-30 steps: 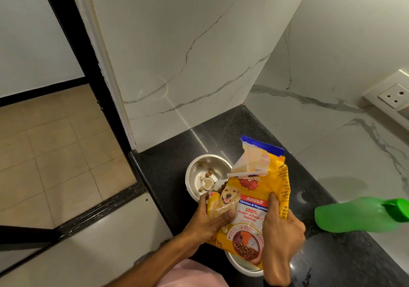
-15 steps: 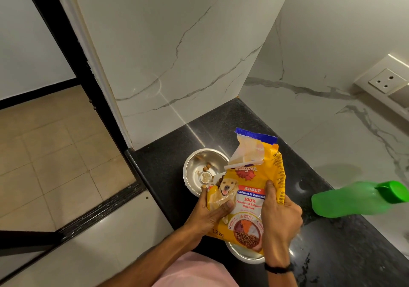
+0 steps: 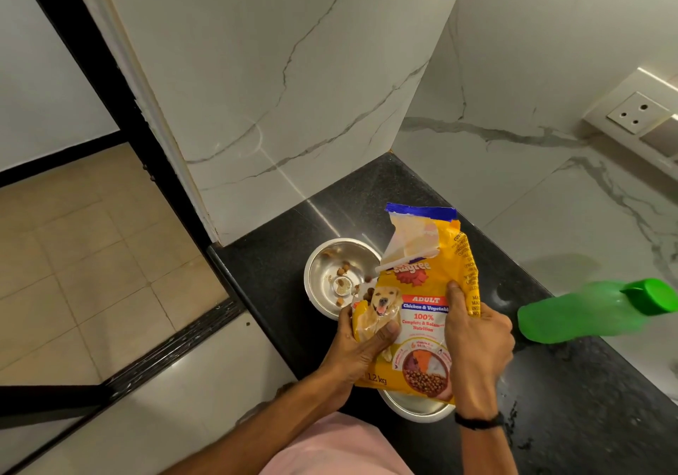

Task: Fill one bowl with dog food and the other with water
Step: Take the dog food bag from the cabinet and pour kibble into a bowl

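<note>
Two hands (image 3: 361,350) (image 3: 477,342) — tilted dog-food bag (image 3: 422,313), mouth toward far bowl (image 3: 339,278).

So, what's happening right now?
Both hands, left and right, grip dog food bag. Kibble trickling into far bowl. Nothing blocking.

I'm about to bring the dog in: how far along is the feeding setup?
Barely started. The far bowl holds only a few kibble pieces. In hand: the left hand and right hand tip the dog food bag toward it. Left: finishing the pour, then watering the near bowl from the capped green bottle lying on the counter.
</note>
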